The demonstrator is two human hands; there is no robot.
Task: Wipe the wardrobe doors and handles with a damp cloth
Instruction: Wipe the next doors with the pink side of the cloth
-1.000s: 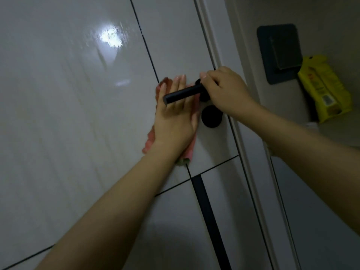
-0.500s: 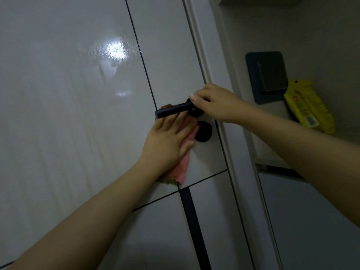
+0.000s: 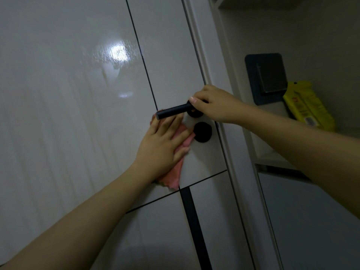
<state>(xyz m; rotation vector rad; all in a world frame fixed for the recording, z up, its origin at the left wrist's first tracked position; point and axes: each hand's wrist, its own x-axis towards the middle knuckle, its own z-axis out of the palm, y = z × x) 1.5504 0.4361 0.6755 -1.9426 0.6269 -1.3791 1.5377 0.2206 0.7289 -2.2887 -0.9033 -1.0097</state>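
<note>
**Wiping under the handle, door partly done**

The left hand (image 3: 163, 145) lies flat with its fingers spread, pressing a pink cloth (image 3: 174, 172) against the glossy white door (image 3: 78, 114) just below the black lever handle (image 3: 171, 111). The fingertips reach up under the bar and the cloth hangs out past the heel of the hand. The right hand (image 3: 212, 103) has its fingers curled round the handle at its round base, by the door's right edge.

Faint streaks run down the big panel to the left, which suggests it has already had a pass, though the light is too dim to be sure. The patch round the handle is being done now. The handle bar itself, the round black lock plate (image 3: 202, 132) touching the cloth's right edge, and the lower panels look to be left.

Room is tight on the right: lock plate, handle base and door frame (image 3: 220, 75) sit close together, so short strokes seem wise there. To the left and below, the door is wide and flat. Dark grooves cross it and could catch the cloth's edge. A yellow packet (image 3: 307, 106) sits on the shelf beyond the frame, well apart
</note>
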